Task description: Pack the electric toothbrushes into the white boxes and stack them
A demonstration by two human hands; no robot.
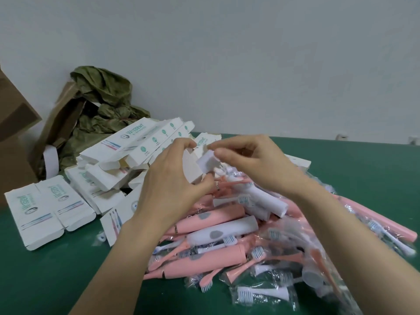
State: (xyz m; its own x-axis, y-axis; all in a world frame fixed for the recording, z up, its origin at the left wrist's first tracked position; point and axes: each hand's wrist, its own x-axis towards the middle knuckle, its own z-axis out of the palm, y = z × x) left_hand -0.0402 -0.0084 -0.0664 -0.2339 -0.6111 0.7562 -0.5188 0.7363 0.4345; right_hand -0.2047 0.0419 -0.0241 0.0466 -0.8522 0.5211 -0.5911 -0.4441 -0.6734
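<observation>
White box, gripped in left hand, points its open end at right hand pinching the flap.

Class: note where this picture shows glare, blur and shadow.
Head view: glare sparkles on the plastic wrappers; the box and the fingers of the left hand and right hand are motion-blurred; light is soft, shadows on the table faint.

Green table; crumpled olive bag in brown carton, far-L by wall.
</observation>
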